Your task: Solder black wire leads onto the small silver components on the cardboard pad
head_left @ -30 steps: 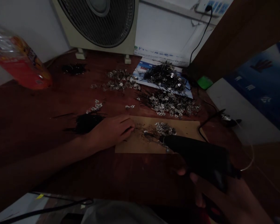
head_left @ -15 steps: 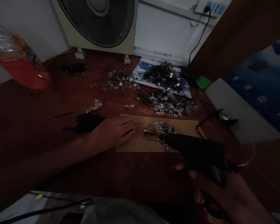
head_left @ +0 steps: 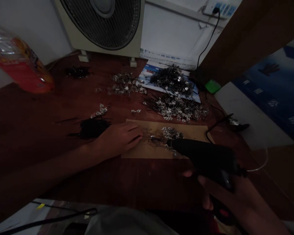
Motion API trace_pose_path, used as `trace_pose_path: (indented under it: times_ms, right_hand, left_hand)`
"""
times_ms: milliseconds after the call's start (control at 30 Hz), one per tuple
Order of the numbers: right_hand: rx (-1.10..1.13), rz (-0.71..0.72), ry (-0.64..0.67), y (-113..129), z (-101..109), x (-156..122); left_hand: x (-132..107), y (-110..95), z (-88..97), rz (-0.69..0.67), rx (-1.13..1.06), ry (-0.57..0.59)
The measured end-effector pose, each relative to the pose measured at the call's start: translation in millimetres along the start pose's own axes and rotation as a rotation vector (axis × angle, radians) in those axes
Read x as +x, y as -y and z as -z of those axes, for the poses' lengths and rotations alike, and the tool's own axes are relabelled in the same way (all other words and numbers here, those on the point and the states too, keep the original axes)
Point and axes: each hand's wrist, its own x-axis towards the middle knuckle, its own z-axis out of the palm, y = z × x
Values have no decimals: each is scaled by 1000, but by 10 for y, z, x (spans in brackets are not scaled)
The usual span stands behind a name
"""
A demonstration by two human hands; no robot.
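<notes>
My right hand (head_left: 225,199) is wrapped round the handle of a black soldering gun (head_left: 205,155), its trigger-side fingers curled below the body. The gun's narrow tip points left and meets a small silver metal piece (head_left: 152,137) over a tan board (head_left: 134,153). My left hand (head_left: 123,135) rests at the board's left end, fingers pinched on a thin wire (head_left: 145,136) that leads to that piece. A little pile of silver pieces (head_left: 171,133) lies on the board behind the tip. Left of my left hand sits a bundle of black wires (head_left: 93,127).
Heaps of wires with silver ends (head_left: 176,107) spread behind the board, some on a printed sheet (head_left: 143,78). A fan (head_left: 75,42) stands at the back, a bottle with orange-red label (head_left: 26,75) at left. Right are a blue-and-white box (head_left: 235,107) and a black cord (head_left: 208,130).
Hardly anything differs. The gun and my right hand have shifted very slightly; my left hand stays in place on the wire.
</notes>
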Motion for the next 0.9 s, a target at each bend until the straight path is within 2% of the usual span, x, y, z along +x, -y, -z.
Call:
trace_pose_path:
  times_ms: [233, 567, 900]
  right_hand:
    - [36, -3, -27, 8, -9, -10]
    - [55, 5, 12, 25, 0, 3]
    - [91, 0, -13, 48, -19, -12]
  left_hand:
    - [2, 4, -20, -1, 11, -18]
    - [1, 1, -22, -7, 16, -18]
    - [0, 1, -22, 17, 12, 23]
